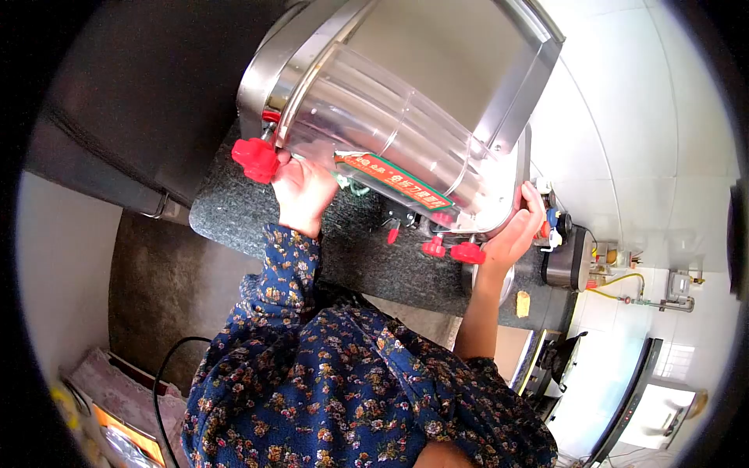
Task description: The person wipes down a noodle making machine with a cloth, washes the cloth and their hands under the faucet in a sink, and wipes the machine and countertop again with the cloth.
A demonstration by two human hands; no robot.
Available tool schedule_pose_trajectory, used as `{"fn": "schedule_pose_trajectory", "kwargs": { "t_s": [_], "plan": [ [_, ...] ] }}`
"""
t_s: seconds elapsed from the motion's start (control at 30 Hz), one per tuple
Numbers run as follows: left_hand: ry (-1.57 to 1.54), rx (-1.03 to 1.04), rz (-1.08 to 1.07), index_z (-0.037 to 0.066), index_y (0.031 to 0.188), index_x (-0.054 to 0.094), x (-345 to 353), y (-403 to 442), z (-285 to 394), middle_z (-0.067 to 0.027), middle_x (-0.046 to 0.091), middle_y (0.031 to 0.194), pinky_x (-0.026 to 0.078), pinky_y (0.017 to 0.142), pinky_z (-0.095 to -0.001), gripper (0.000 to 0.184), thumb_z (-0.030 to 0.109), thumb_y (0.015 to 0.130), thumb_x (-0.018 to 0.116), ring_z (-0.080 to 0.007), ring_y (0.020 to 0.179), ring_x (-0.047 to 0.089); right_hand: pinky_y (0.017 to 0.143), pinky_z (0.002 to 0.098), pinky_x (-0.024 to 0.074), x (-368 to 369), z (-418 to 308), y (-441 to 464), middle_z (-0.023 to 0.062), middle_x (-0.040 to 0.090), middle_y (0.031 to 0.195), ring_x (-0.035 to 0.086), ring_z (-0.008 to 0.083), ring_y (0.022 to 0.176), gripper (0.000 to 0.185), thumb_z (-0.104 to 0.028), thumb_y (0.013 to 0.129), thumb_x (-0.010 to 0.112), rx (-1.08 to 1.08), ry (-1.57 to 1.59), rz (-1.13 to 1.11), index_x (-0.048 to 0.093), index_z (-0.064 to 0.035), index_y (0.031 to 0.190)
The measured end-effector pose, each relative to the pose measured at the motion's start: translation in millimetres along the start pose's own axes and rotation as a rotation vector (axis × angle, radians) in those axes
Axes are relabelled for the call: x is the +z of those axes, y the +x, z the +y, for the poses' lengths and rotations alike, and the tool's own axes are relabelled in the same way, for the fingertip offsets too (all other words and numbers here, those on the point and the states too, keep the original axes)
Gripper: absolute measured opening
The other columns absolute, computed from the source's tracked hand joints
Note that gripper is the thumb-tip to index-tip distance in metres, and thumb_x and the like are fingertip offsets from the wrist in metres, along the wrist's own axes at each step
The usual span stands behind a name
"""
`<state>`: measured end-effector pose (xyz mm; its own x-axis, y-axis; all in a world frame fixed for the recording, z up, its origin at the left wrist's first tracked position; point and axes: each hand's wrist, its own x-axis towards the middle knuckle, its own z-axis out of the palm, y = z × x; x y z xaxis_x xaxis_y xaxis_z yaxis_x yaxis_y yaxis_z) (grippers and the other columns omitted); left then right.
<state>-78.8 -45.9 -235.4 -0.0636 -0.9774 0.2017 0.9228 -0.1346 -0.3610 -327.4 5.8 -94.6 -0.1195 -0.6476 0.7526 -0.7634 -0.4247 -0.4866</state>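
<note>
The counter (226,222) extends beneath the machine (449,58) and past its left side, presumably giving a heavy unit firm support. The machine stands directly before the person, front inward, so both sides are reachable. The clear cover (359,105) spans the machine's front, likely to keep fingers out while the inside remains visible. The right hand (509,238) lies along the machine's right side, fingers extended and touching it – probably as a brace. The left hand (299,191) is at the machine's front-left corner, against the cover's lower edge; its fingers are partly masked, so whether it grips cannot be told. The label (394,181) faces outward from the machine's front. The red knob (256,160) projects from the machine's left end – presumably for easy turning.
</note>
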Motion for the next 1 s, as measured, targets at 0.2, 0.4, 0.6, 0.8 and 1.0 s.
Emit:
{"fn": "schedule_pose_trajectory", "kwargs": {
  "t_s": [0.2,0.4,0.6,0.8,1.0],
  "plan": [
    [-0.062,0.033,-0.129,0.010,0.127,0.051,-6.9,4.1,-7.4,-0.0072,0.052,0.130,0.031,0.104,-0.0460,0.046,0.039,0.090,0.048,-0.0267,0.121,0.045,0.100,0.0394,0.0354,0.3,8.1,-0.7,0.0195,0.051,0.119,0.047,0.0301,0.115,0.033,-0.015,0.096,0.034,-0.021,0.018,-0.010,0.051,0.0071,0.115],
    [-0.038,-0.163,0.181,0.003,0.121,0.053,-15.9,-11.9,-28.0,-0.0168,0.055,0.125,0.033,0.104,-0.0493,0.049,0.041,0.091,0.044,-0.0321,0.117,0.049,0.100,0.0392,0.0358,3.2,16.5,-2.5,0.0196,0.050,0.120,0.048,0.0299,0.114,0.032,-0.014,0.096,0.035,-0.043,-0.009,-0.010,0.052,0.0068,0.114],
    [-0.039,-0.445,0.162,0.002,0.122,0.053,-23.7,-17.1,-67.9,-0.0162,0.056,0.124,0.036,0.103,-0.0473,0.050,0.042,0.092,0.044,-0.0309,0.116,0.051,0.099,0.0392,0.0358,9.2,14.1,-3.2,0.0193,0.051,0.119,0.048,0.0295,0.114,0.031,-0.013,0.094,0.036,-0.050,-0.003,-0.010,0.052,0.0060,0.114],
    [-0.023,-0.623,0.160,0.002,0.126,0.050,-41.3,-11.2,-96.0,-0.0165,0.054,0.127,0.035,0.103,-0.0474,0.066,0.056,0.090,0.041,-0.0293,0.118,0.051,0.098,0.0388,0.0378,9.4,5.2,-0.7,0.0188,0.051,0.119,0.047,0.0290,0.114,0.030,-0.010,0.093,0.037,-0.074,-0.023,-0.029,0.052,0.0050,0.114],
    [-0.080,-0.613,0.092,0.002,0.124,0.051,-45.5,-8.1,-87.2,-0.0173,0.053,0.127,0.033,0.104,-0.0502,0.063,0.053,0.087,0.047,-0.0322,0.119,0.048,0.097,0.0382,0.0376,7.4,-3.4,4.1,0.0172,0.053,0.117,0.048,0.0289,0.112,0.027,-0.008,0.091,0.039,-0.091,-0.071,-0.024,0.054,0.0034,0.110]
  ]
}}
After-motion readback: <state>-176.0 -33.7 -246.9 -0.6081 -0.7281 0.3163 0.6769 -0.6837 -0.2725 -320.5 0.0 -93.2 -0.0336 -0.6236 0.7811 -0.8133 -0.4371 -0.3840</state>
